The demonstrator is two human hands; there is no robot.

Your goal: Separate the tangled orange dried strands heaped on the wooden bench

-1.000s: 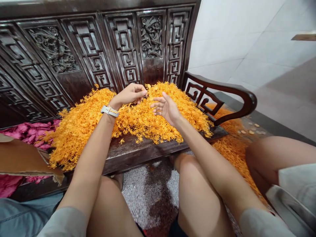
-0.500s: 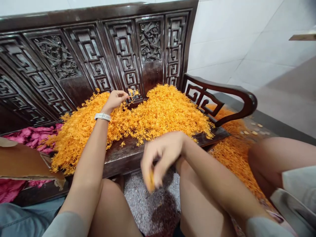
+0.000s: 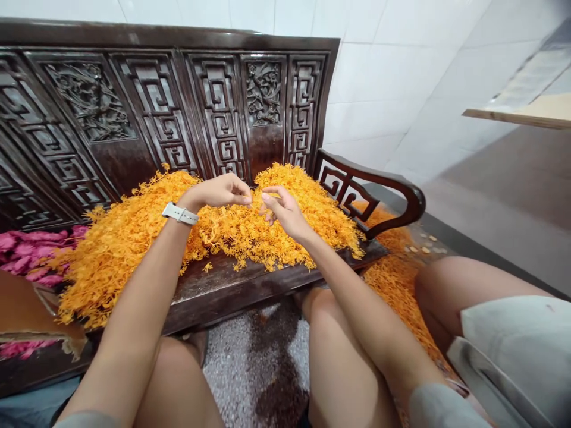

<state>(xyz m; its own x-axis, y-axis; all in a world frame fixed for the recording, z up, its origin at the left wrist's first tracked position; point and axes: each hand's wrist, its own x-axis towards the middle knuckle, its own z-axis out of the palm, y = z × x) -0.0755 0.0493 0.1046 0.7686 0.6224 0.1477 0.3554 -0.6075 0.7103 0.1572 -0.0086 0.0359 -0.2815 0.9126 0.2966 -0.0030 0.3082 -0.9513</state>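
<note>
Over the gap between two heaps of orange artificial flowers, my left hand holds thumb and forefinger in a pinch. The orange sprig it held half a second ago is hard to make out against the heap behind. Just to its right, my right hand has its fingers loosely curled and apart, with nothing plainly in them. The fingertips of both hands come close together. Loose orange flowers lie behind and below them on a dark carved wooden bench.
Magenta flowers and a cardboard box sit at the left. The curved armrest bounds the bench at right. Orange pieces cover the floor beyond, near another person's leg. A wooden ledge juts out at upper right.
My right hand has risen from low in front of the bench, where it held an orange piece, to beside my left hand. That piece no longer shows. The head view has shifted slightly.
</note>
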